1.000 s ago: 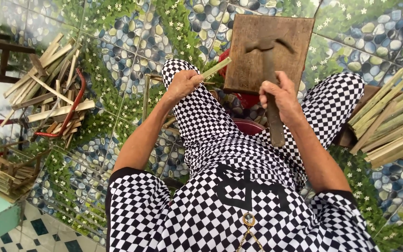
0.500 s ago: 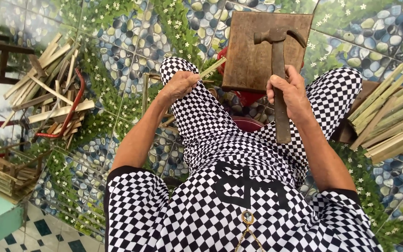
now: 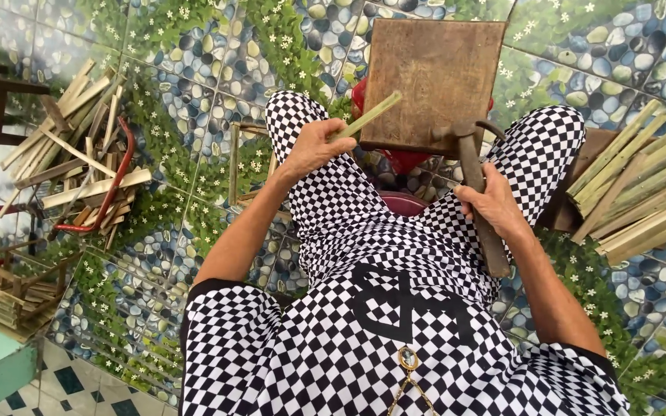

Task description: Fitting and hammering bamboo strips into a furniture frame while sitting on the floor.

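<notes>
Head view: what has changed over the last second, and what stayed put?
The right hand has brought the hammer down and back: its head, raised over the middle of the wooden block half a second ago, now sits at the block's near right edge. The left hand keeps its grip on the green strip, now tilted onto the block's left side. The strip piles on both sides have not moved.

The left hand is curled into a closed grip over the left knee, knuckles up, its bare forearm running back toward the near left. The right hand is also clenched, thumb on top, resting above the right thigh, with its forearm stretching to the near right. Both elbows are bent and spread outward.
</notes>
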